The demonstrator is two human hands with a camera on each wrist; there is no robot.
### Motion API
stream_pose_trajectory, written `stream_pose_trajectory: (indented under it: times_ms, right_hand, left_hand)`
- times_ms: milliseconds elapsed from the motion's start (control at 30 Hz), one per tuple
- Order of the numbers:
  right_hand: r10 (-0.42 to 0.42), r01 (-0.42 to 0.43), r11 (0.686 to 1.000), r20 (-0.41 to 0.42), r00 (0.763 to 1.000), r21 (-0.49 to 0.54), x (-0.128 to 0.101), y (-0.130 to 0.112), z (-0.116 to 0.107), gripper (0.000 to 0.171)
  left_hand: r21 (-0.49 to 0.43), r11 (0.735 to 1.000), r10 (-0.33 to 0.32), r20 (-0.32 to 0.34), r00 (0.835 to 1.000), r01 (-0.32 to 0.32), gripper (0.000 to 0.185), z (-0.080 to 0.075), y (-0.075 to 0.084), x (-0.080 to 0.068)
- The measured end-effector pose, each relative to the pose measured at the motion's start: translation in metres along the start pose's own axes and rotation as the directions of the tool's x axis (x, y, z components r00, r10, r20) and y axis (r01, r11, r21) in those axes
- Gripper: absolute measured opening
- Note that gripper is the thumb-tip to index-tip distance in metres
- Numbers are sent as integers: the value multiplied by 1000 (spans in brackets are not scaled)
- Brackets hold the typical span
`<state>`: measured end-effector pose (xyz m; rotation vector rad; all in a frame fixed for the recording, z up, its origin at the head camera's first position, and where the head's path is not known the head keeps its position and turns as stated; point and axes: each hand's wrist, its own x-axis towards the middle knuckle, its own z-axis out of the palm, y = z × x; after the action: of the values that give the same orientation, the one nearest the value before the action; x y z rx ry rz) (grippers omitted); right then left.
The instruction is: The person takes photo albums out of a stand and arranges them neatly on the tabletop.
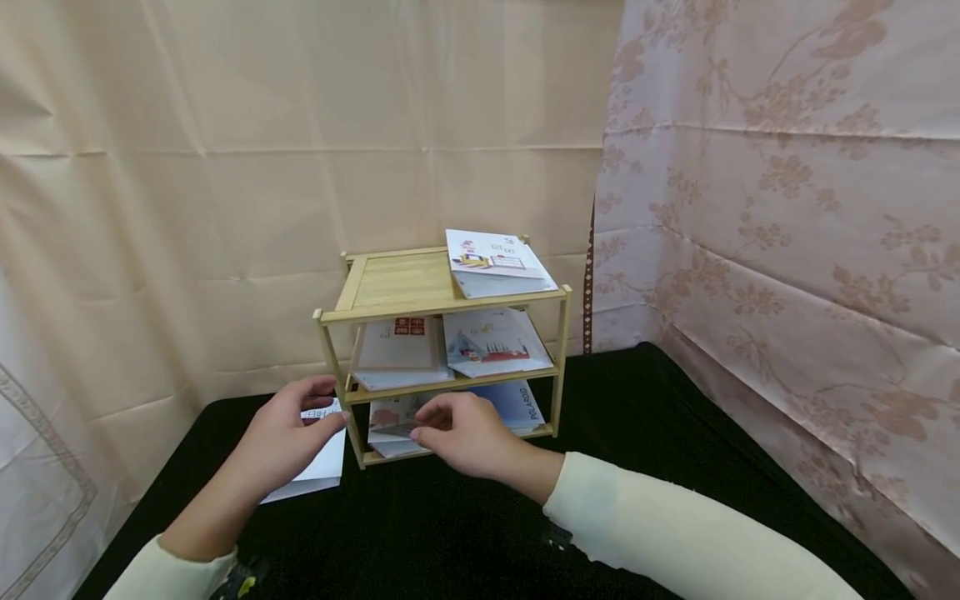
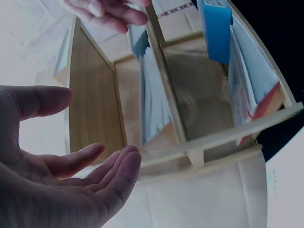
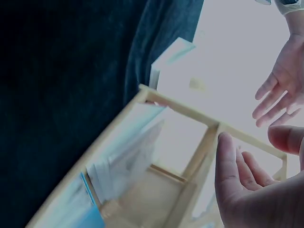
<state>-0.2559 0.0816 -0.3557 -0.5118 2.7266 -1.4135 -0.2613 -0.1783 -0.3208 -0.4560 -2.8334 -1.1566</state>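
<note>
A small three-tier wooden shelf point(image 1: 405, 283) stands on the dark cloth. My left hand point(image 1: 281, 433) is in front of its left side, fingers loosely bent and nothing in them. Partly behind that hand lies a white booklet point(image 1: 318, 467) on the cloth. My right hand point(image 1: 472, 437) hangs before the lowest tier, thumb and fingers apart, holding nothing. It hides part of the booklets there, a pinkish one point(image 1: 390, 417) and a bluish one point(image 1: 517, 404). In the left wrist view the left hand point(image 2: 80, 175) has its palm and spread thumb showing beside the shelf.
On the top tier, a white illustrated booklet stack point(image 1: 498, 262) sits at the right. The middle tier bears a booklet with a red print point(image 1: 401, 350) and another with a drawing point(image 1: 495, 342). A beige curtain point(image 1: 262, 167) hangs behind, a floral one point(image 1: 787, 208) at the right.
</note>
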Motion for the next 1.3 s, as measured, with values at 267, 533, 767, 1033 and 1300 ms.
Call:
stream_pose_trajectory:
  times_ms: [267, 533, 767, 1033, 1300]
  right_hand:
    - [-25, 23, 999, -35, 999, -44, 0, -6, -27, 21]
    - [-52, 49, 996, -29, 998, -78, -7, -18, -49, 20]
    - [-59, 50, 992, -77, 995, -114, -9, -28, -73, 18]
    - [-84, 62, 990, -173, 981, -126, -8, -37, -107, 16]
    - [-130, 88, 984, -286, 949, -155, -8, -40, -131, 15]
  left_hand:
    - [-11, 999, 31, 43, 999, -31, 66, 4, 29, 8]
    - [-25, 997, 72, 46, 996, -71, 65, 8, 51, 15]
    - [-36, 992, 117, 9, 993, -117, 61, 10, 69, 28]
    - [-103, 986, 127, -38, 991, -130, 56, 4, 89, 45]
    - [-161, 979, 117, -69, 991, -127, 54, 5, 106, 57]
